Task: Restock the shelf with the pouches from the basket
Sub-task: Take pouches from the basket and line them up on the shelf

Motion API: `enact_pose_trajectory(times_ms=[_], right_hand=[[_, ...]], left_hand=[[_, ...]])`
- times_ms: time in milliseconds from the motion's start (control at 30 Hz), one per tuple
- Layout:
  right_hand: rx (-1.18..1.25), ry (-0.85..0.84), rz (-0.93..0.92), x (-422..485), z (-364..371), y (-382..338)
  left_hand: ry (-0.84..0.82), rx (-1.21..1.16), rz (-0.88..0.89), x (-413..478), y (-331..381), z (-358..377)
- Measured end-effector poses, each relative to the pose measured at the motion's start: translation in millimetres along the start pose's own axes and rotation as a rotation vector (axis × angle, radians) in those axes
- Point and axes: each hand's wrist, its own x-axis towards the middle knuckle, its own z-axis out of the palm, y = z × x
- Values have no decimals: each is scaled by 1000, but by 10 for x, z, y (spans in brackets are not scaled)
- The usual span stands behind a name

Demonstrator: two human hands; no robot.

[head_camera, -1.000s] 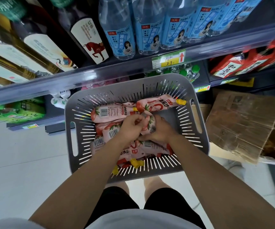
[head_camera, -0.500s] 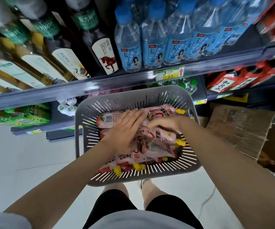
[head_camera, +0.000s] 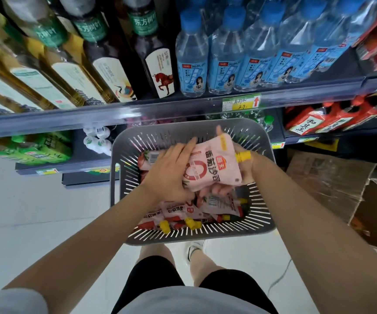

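A grey slotted basket (head_camera: 115,177) hangs in front of the shelf (head_camera: 137,112), above my legs. Several pink pouches with yellow caps (head_camera: 176,211) lie in it. Above the basket, both hands hold one pink pouch (head_camera: 214,164) with its yellow cap pointing right. More pouches seem stacked beneath it. My left hand (head_camera: 169,173) lies over its left end, fingers on top and thumb hidden. My right hand (head_camera: 246,168) grips it from underneath, with its thumb showing behind the top edge and fingertips below.
Tall tea bottles (head_camera: 106,64) and blue water bottles (head_camera: 226,53) fill the upper shelf. Lower down are green packs (head_camera: 31,148) at left and red cartons (head_camera: 307,123) at right. Flattened cardboard (head_camera: 330,184) stands to the right of the basket. The floor is white tile.
Both hands were down among the pouches in the basket. They have risen toward the shelf with a pouch held between them, and my view has tilted up.
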Motion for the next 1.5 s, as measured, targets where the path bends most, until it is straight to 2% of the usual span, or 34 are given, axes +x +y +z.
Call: enact_pose_trajectory(times_ms=[133,200,300,400,467,567,633,700,833,1033,1167,1267,1333,1500], right_hand=[[269,427,-67,218,-28,247],[329,530,-56,382,9,290],[460,591,-33,1009,-187,415],[536,542,-102,1452,-305,381],[610,634,-172,1199,-92,262],[672,532,-236,1143,230,98],[745,645,-151,1077,278,55],[811,852,-86,1052,218,26],[802,967,-182,1031,263,108],[690,1263,-449,706,681,208],[423,1388,-663,335,1154,233],[126,1375,-829,-27,1639,233],[37,1343,-957,-237,2017,146],[94,1337,-1221,-683,3000,-337]], left_hand=[[-7,-210,-336,-98,-50,18],[36,-272,-446,-156,-85,62],[56,-282,-510,-226,-123,108],[58,-281,-550,-311,-86,138],[66,-287,-540,-335,-61,151],[157,-362,-625,-447,-117,169],[187,-382,-628,-495,-99,136],[222,-400,-624,-558,-102,81],[238,-460,-629,-709,-152,-53],[339,-644,-564,-921,-271,-383],[427,-721,-448,-1142,-412,-677],[502,-725,-378,-1384,-600,-970],[564,-705,-343,-1558,-728,-1227],[747,-635,-236,-1992,-965,-1988]])
